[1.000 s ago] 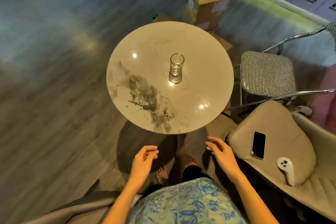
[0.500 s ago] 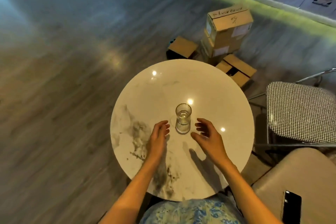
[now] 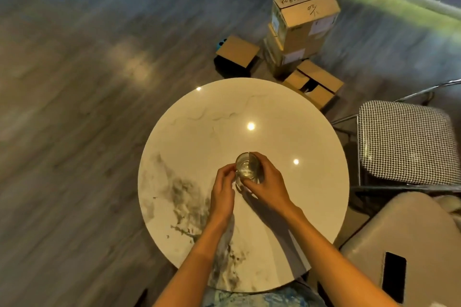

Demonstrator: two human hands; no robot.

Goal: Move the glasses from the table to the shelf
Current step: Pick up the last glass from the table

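Clear glass point(image 3: 247, 166) stands at the centre of the frame on the marble table point(image 3: 199, 137), right hand point(image 3: 267, 185) wrapped around it, left hand point(image 3: 222, 192) fingertips curled against its side.

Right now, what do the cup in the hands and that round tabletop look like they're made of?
The cup looks like clear glass: the table shows through it. The round tabletop seems to be polished marble or a marble-look slab, pale with grey veining and sharp glossy light reflections.
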